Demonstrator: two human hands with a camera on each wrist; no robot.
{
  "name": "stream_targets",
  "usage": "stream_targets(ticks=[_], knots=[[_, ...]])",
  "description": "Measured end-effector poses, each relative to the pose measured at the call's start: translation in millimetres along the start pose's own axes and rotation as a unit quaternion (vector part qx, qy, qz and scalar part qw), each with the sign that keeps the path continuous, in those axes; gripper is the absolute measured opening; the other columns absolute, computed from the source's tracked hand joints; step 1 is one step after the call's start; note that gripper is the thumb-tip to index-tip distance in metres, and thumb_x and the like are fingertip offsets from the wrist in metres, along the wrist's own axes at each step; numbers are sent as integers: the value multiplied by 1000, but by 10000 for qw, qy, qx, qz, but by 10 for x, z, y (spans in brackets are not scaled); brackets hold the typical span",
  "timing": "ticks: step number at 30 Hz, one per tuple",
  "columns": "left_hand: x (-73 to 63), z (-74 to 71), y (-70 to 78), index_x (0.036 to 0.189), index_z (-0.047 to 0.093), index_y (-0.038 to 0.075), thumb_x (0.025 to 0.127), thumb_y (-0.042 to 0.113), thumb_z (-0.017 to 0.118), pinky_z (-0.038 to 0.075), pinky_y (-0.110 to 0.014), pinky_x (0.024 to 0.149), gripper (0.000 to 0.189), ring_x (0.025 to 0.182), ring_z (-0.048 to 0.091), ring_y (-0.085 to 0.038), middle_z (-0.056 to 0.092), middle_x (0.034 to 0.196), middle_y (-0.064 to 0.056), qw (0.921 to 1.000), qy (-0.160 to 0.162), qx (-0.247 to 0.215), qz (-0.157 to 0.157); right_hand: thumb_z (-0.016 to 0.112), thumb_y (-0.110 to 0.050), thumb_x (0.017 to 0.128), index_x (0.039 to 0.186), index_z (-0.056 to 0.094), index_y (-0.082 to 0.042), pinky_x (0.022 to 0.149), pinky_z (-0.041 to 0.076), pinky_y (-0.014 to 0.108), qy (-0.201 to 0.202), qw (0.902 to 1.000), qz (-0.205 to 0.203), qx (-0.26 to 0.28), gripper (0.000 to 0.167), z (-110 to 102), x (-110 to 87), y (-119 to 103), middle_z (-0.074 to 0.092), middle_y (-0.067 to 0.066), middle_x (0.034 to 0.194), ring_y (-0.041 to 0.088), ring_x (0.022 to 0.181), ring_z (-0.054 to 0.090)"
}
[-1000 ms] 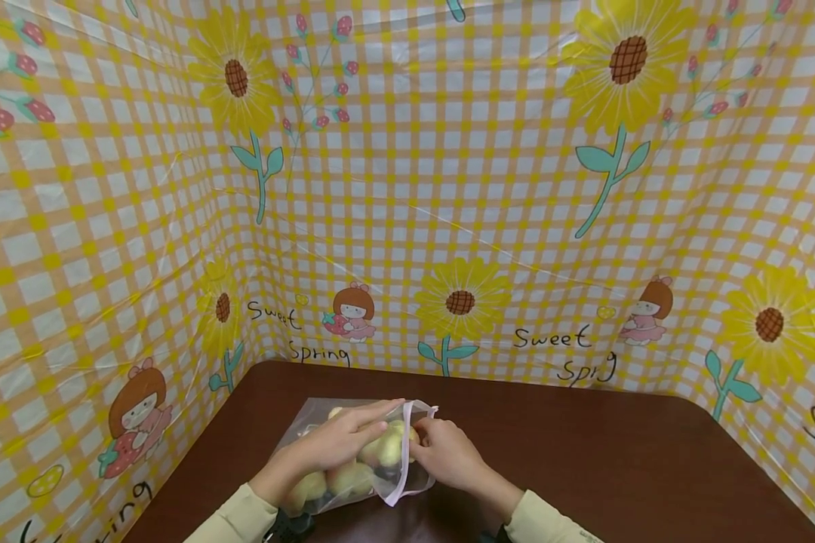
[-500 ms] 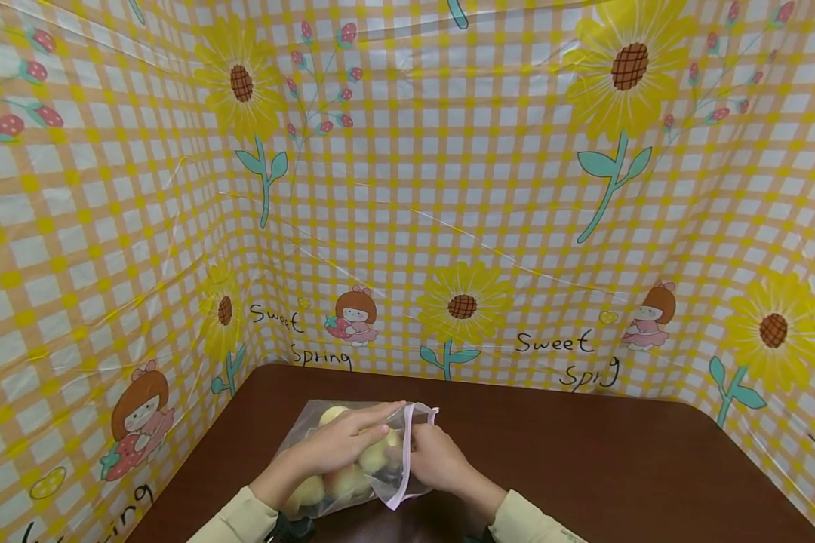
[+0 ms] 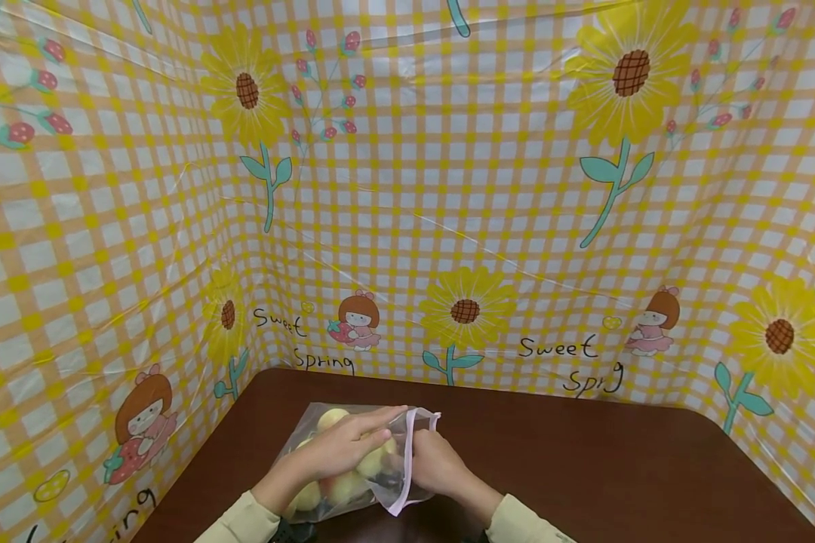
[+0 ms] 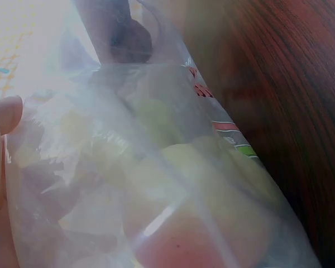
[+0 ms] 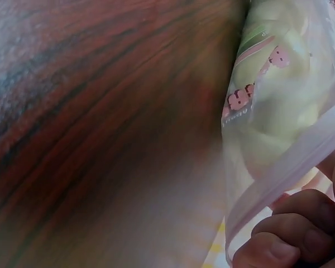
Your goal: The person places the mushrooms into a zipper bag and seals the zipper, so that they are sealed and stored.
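Observation:
A clear plastic zip bag (image 3: 299,445) with a pale pink edge lies on the table, holding several pale yellow fruits with a pink blush, which look like peaches (image 3: 345,489). Across its top rests my left hand (image 3: 342,445), fingers straight toward the mouth. The left wrist view has one blushed peach (image 4: 201,195) close behind the film. My right hand (image 3: 438,460) reaches through the open mouth from the right. Its fingers (image 5: 293,229) are curled right beside a peach (image 5: 279,134); the bag hides the fingertips, and I cannot tell whether they grip it.
The dark brown table (image 3: 584,460) extends to the right of the bag. A checked cloth (image 3: 407,188) with sunflowers hangs behind and on both sides. A black wrist strap (image 3: 293,530) shows under the left sleeve.
My right hand has moved left and deeper into the bag's mouth, and its fingertips have gone behind the film. My left hand stays on the bag. The head view has tilted slightly upward.

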State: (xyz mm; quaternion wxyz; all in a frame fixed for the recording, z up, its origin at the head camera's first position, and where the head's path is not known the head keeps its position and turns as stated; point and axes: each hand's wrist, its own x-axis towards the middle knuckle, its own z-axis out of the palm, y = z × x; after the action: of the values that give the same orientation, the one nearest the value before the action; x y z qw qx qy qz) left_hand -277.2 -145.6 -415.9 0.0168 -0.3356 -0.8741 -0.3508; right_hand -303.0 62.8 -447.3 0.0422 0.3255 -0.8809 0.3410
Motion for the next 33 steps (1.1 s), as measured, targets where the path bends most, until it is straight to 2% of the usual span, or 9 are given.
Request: stream_targets(ticks=[4, 8, 11, 18, 27, 33], knots=[[-4, 0, -7, 157, 37, 29, 110, 35, 38, 34, -47, 119, 48, 147, 37, -18, 39, 160, 2, 10000, -9, 2, -75, 76, -34, 86, 74, 70, -14, 46, 42, 24, 48, 9994, 298, 163, 24, -25, -22, 21, 57, -11, 58, 3, 53, 49], [-15, -1, -9, 157, 35, 36, 110, 37, 38, 35, -48, 118, 47, 147, 38, -18, 39, 159, 9, 9998, -20, 54, -175, 75, -32, 87, 80, 73, -13, 43, 36, 23, 87, 9993, 341, 105, 21, -53, -33, 16, 45, -14, 52, 2, 48, 41], [-20, 1, -6, 156, 34, 37, 110, 39, 38, 36, -48, 117, 47, 146, 38, -17, 38, 159, 12, 9998, -40, 74, -203, 74, -31, 88, 82, 73, -12, 41, 31, 22, 106, 9992, 380, 81, 20, -70, -53, 5, 38, -14, 50, 2, 45, 36], [6, 15, -29, 156, 35, 36, 110, 40, 38, 35, -48, 118, 47, 147, 38, -17, 38, 159, 12, 9997, -43, 206, -132, 72, -28, 90, 96, 76, -8, 41, 30, 21, 129, 9992, 324, 211, 21, -157, -126, 4, 41, -11, 54, 1, 47, 35], [36, 54, -54, 159, 32, 34, 109, 44, 37, 41, -47, 113, 51, 145, 41, -16, 36, 160, 14, 9983, -214, 469, -260, 70, -26, 91, 94, 76, -7, 40, 32, 21, 151, 9981, 553, 241, 20, -275, -235, 42, 47, -10, 54, 2, 46, 39], [48, 72, -44, 159, 32, 29, 109, 44, 36, 41, -46, 113, 52, 144, 42, -18, 36, 161, 10, 9970, -288, 700, -130, 67, -24, 92, 84, 73, -12, 40, 27, 19, 158, 9970, 686, 334, 15, -302, -311, 59, 41, -12, 50, 2, 44, 35]])
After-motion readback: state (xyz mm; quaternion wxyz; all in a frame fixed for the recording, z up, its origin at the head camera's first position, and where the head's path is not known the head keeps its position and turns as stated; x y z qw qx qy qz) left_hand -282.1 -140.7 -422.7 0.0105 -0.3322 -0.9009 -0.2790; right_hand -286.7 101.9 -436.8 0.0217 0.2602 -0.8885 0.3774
